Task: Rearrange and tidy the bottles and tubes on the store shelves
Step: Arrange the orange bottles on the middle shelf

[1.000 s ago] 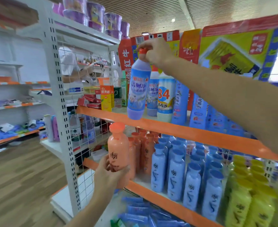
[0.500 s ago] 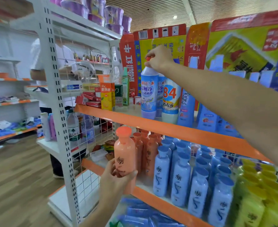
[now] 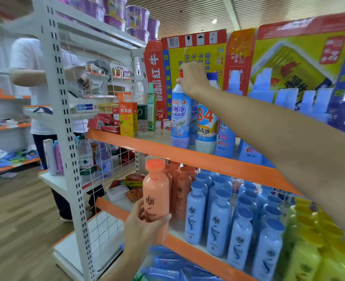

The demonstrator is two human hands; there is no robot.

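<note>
Bright, even illumination from a recessed ceiling light (image 3: 214, 21); shadows faint. Wide-angle distortion bows the shelf upright (image 3: 62, 110); yellow bottles (image 3: 317, 246) at lower right are smeared and out of focus.

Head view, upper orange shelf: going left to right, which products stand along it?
Orange juice carton → slim green bottle → toilet cleaner bottle gripped at the cap by the right hand → 84 disinfectant bottle → blue bottles.

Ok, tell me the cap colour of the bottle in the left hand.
Orange, on the peach-orange bottle the left hand holds; head view.
</note>
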